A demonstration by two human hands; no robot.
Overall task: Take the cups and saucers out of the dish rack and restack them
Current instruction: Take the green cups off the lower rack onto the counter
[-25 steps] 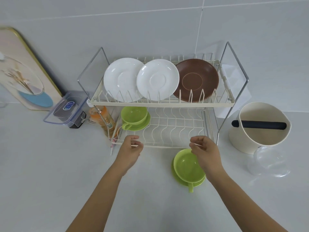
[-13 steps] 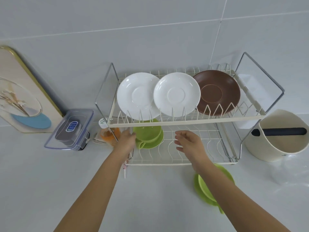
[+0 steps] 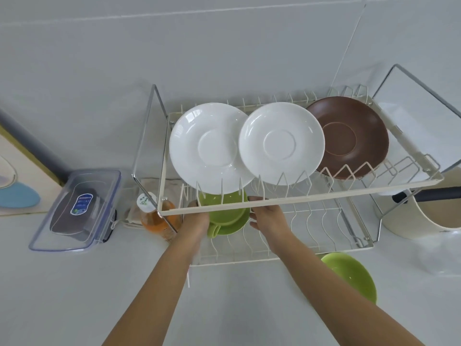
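A green cup (image 3: 224,201) sits on a green saucer (image 3: 233,224) at the left of the dish rack's (image 3: 349,188) lower tier. My left hand (image 3: 195,219) holds the saucer's left edge, and my right hand (image 3: 268,216) curls its fingers on the right edge; the upper tier's front bar hides the fingertips. Two white saucers (image 3: 209,148) (image 3: 282,143) and a brown saucer (image 3: 349,136) stand upright in the upper tier. On the counter in front of the rack sits a second green cup and saucer (image 3: 354,275), partly behind my right forearm.
Left of the rack are an orange bottle (image 3: 154,218), a folded cloth, a clear lidded box (image 3: 77,208) and a board (image 3: 15,186) leaning on the wall. A cream tub (image 3: 424,221) with a black bar stands at the right.
Both hands have left the green cup and saucer on the counter and reached into the lower tier, closing in on either side of the other green cup and saucer. The view has moved closer.
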